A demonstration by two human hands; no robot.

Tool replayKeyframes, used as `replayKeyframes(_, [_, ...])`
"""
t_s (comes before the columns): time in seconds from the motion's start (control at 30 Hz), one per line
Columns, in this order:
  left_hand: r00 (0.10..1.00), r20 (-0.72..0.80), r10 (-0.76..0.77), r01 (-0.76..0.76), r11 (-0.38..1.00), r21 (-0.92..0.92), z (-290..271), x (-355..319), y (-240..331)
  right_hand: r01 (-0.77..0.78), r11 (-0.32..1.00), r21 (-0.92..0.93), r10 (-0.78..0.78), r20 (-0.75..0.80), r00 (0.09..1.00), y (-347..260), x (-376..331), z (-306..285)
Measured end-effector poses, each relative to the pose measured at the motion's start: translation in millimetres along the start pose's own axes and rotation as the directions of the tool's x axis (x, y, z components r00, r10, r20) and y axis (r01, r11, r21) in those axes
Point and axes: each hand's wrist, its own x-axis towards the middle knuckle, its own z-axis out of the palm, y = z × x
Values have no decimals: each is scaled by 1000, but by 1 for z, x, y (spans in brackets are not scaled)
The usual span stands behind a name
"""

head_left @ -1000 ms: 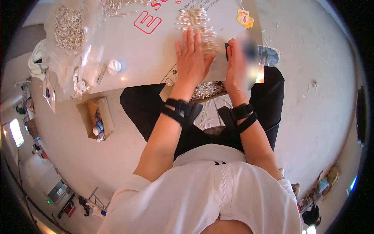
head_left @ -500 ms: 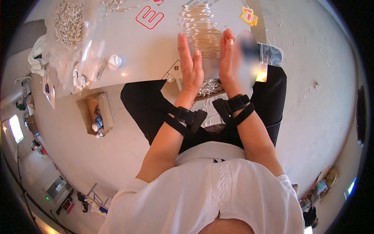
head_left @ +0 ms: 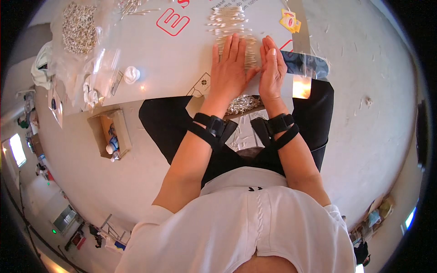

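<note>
A long row of cotton swabs point(head_left: 227, 17) lies crosswise on the grey printed board, running away from me. My left hand point(head_left: 230, 68) is palm down over the near part of the row, its fingers stretched out and covering some swabs. On the right side of the row my right hand point(head_left: 272, 68) stands on its edge, fingers straight and held together, palm turned toward the swabs. Neither hand grips anything. More swabs fill an open cardboard box point(head_left: 195, 105) at the board's near edge, partly hidden under my wrists.
At the left lies a clear plastic bag point(head_left: 104, 54) with a mass of swabs point(head_left: 78, 29). A white round object point(head_left: 132, 75) sits beside it. Yellow packets point(head_left: 289, 21) and a dark glossy flat object point(head_left: 300, 63) are at the right. A cardboard box point(head_left: 96, 129) with bottles stands on the floor.
My left hand has turned from standing on its edge at the row's left side to palm down on the swabs. My right hand stays upright at the right side, its fingers slightly shifted.
</note>
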Motion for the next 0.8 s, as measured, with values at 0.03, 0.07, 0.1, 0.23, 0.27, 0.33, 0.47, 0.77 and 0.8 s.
replayKeyframes(0.03, [1000,10,-12,12,1000,7,-1,2,-2,4,1000,5,-4,3,1000,1,2,0])
replayKeyframes(0.07, [1000,20,-23,23,1000,15,-1,5,-6,5,1000,7,-5,5,1000,1,5,1])
replayKeyframes(0.1, [1000,18,-23,23,1000,16,1,4,-13,8,1000,9,-8,-3,1000,-1,10,0])
replayKeyframes(0.23, [889,-329,-320,13,735,-678,5,2,-32,7,1000,7,-7,30,1000,-1,27,1])
replayKeyframes(0.27, [866,-321,-383,-3,638,-770,8,7,-35,2,1000,9,-3,32,999,0,31,2])
replayKeyframes(0.33, [840,-305,-448,-23,533,-846,10,12,-42,36,997,-73,-28,102,994,3,40,7])
replayKeyframes(0.47, [839,-263,-476,-98,344,-934,14,24,-51,45,991,-127,-23,176,984,11,49,12])
replayKeyframes(0.77, [814,-248,-525,-166,199,-966,7,70,-63,59,994,-92,-37,224,974,16,88,27])
replayKeyframes(0.8, [822,-245,-515,-171,187,-967,8,77,-61,60,994,-90,-38,228,973,19,91,28])
